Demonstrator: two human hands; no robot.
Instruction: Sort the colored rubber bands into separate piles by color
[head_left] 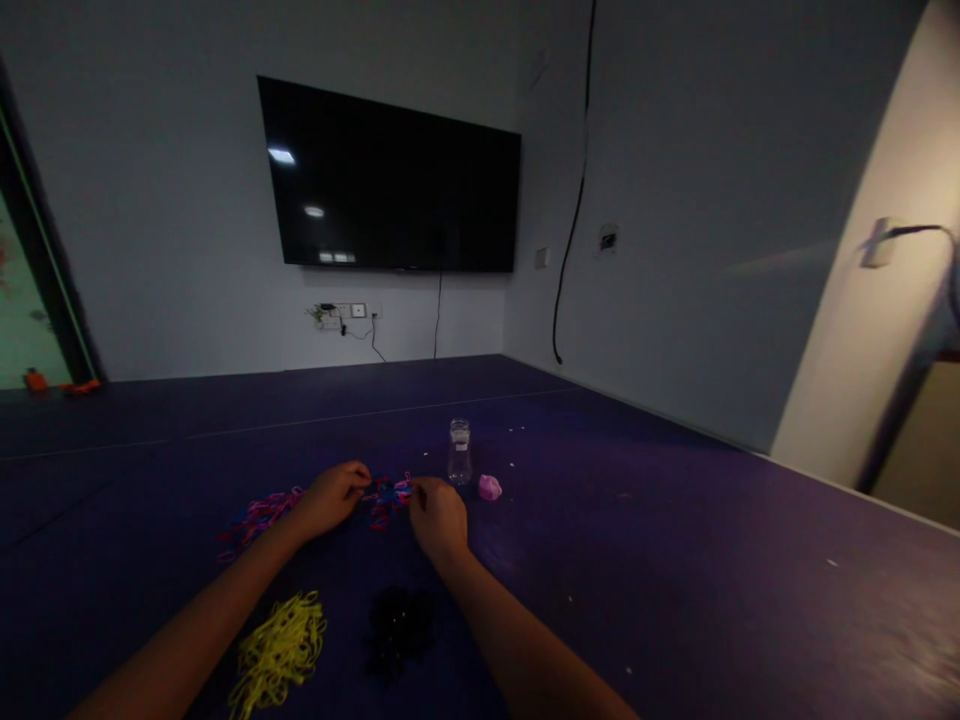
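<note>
A small heap of red, blue and pink rubber bands (385, 498) lies on the dark purple surface between my hands. My left hand (336, 498) is closed in a pinch at the heap's left edge; what its fingertips hold is too small to make out. On the other side, my right hand (439, 518) has its fingers pressed together at a pink rubber band (403, 488). Beyond my left wrist spreads a larger pile of mixed-colour bands (259, 520). Nearer to me are a pile of yellow bands (281, 645) and a black clump (399, 630), its details lost in the dark.
A clear bottle (459, 455) without a cap stands upright just past my right hand, with a crumpled pink lump (490, 487) beside it. White specks dot the purple surface (637, 540). A television (397, 180) hangs on the far wall, above sockets and cables.
</note>
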